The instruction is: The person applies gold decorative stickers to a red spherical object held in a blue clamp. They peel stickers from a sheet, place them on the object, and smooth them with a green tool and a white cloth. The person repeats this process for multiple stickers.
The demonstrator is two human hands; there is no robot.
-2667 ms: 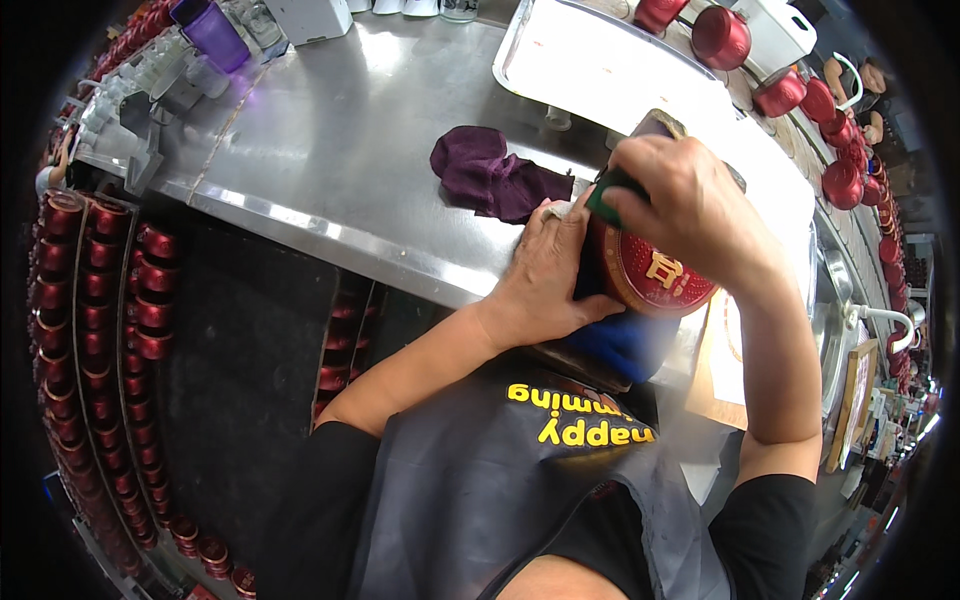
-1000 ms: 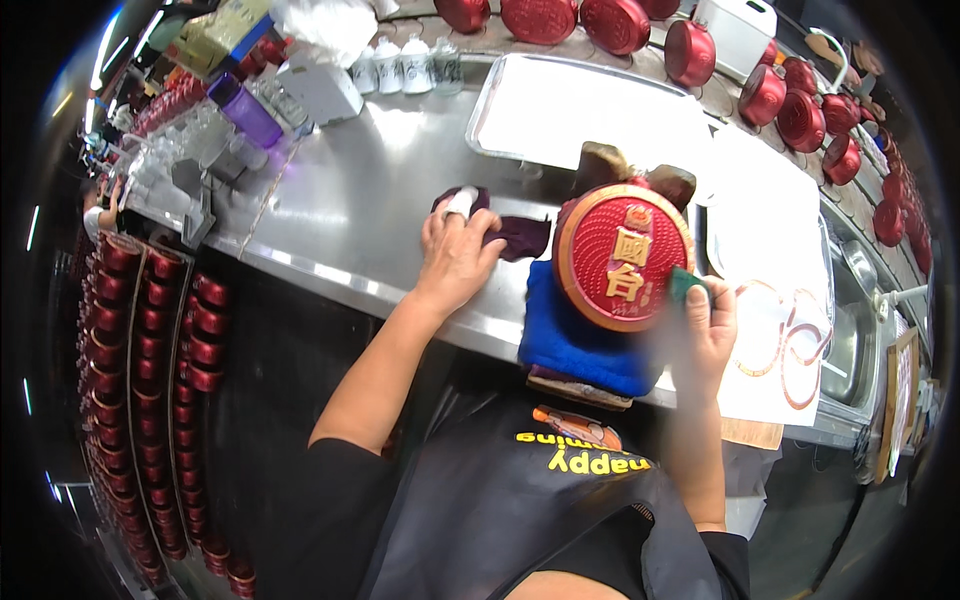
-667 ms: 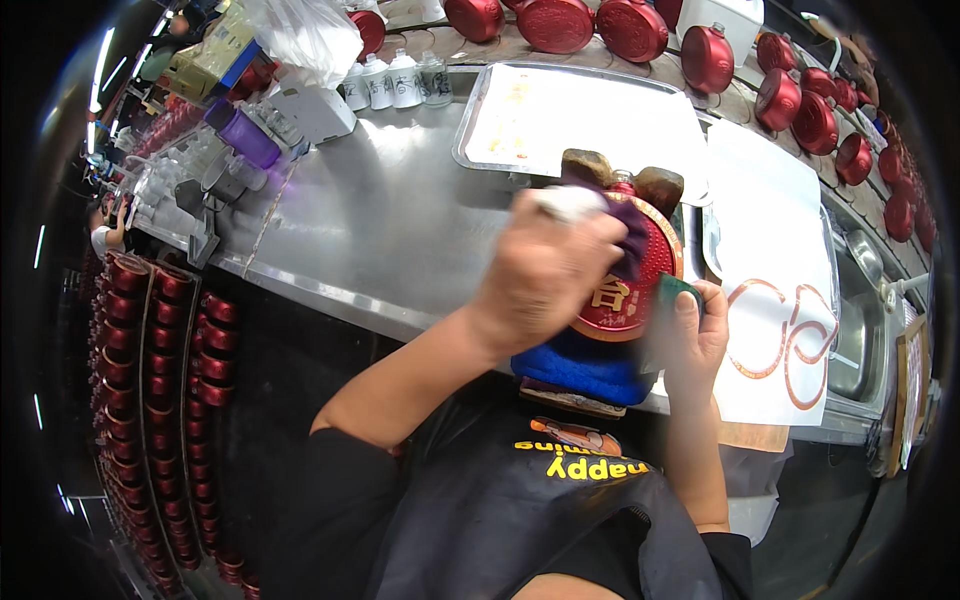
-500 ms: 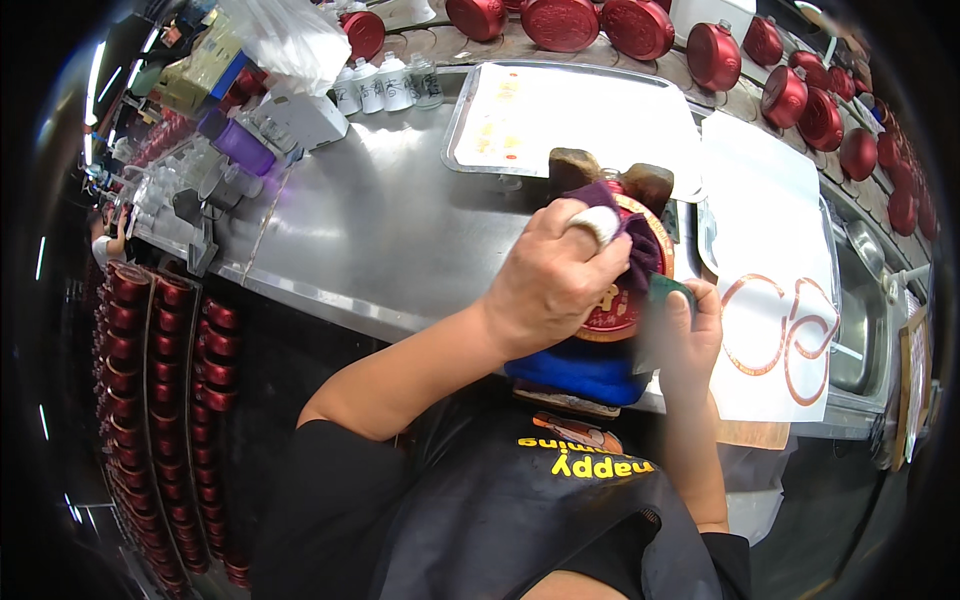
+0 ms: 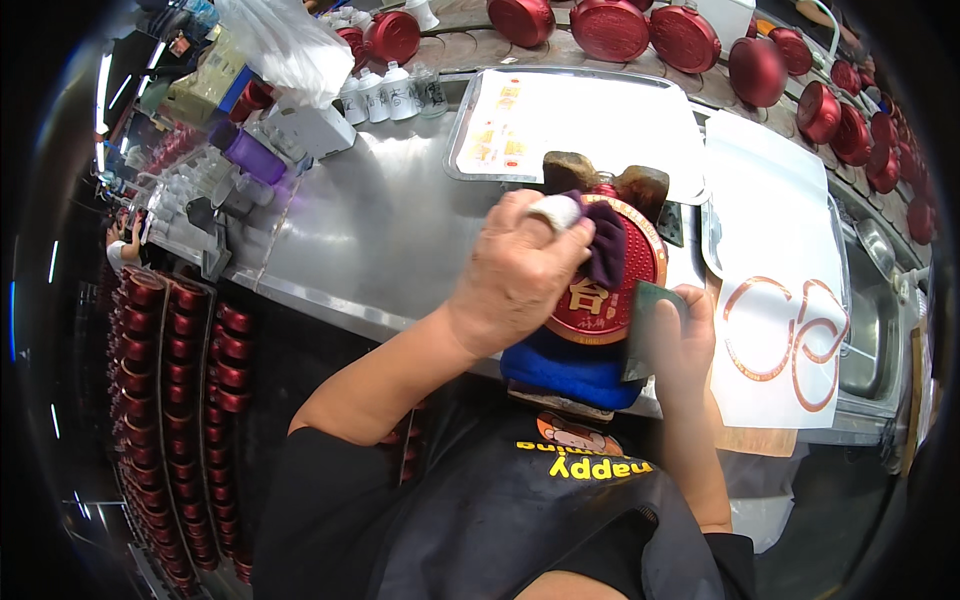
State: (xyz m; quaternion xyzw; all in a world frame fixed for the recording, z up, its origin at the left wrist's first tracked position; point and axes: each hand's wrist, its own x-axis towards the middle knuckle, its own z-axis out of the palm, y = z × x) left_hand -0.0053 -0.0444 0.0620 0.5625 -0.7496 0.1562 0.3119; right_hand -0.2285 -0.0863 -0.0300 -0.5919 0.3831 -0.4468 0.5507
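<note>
At the far left, below the desk (image 5: 380, 230) edge, rows of small dark red pots (image 5: 185, 340) stand packed in trays; the rim of the view bends and darkens them, so their lower rows are hard to make out. On the steel desk behind them sit a purple box (image 5: 255, 158), a crumpled clear plastic bag (image 5: 285, 45) and a line of small white bottles (image 5: 390, 92), their contents not readable. A metal tray (image 5: 460, 150) holds a white sheet with small printed labels.

The left hand (image 5: 520, 275) is closed in a grip on a dark purple cloth (image 5: 605, 245), pressing it onto the face of a round red flask (image 5: 610, 285) with gold ornament. The hand and cloth hide most of the flask's upper left. The flask rests near the desk's front edge on a blue pad (image 5: 565, 370), with two brown blocks (image 5: 605, 180) just behind it.

The right hand (image 5: 680, 340) is blurred; its grip is closed on a dark green flat piece (image 5: 650, 325) touching the flask's right edge. Further right lies white paper with red loops (image 5: 790, 330), and red lidded jars (image 5: 690, 40) line the back.
</note>
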